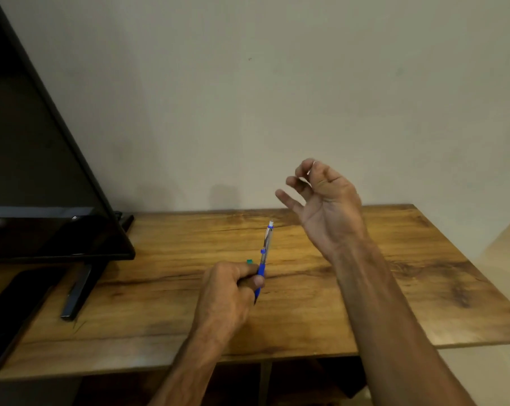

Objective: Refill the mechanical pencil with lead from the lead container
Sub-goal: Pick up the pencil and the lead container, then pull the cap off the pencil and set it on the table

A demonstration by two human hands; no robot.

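Note:
My left hand [233, 285] grips a blue and clear mechanical pencil [266, 250] by its blue grip, holding it nearly upright above the wooden table [394, 288] with its white top end pointing up. A small green thing [249, 261] shows just behind my left fingers; I cannot tell what it is. My right hand [321, 200] is raised above and to the right of the pencil, palm toward me. Its thumb and forefinger pinch something small and pale [312, 168], too small to identify. The other fingers are loosely curled.
A black monitor [42, 171] on a stand [78, 291] fills the left side of the table. A dark phone [16, 312] lies flat at the front left. A plain wall stands behind the table, whose right edge drops off at the far right.

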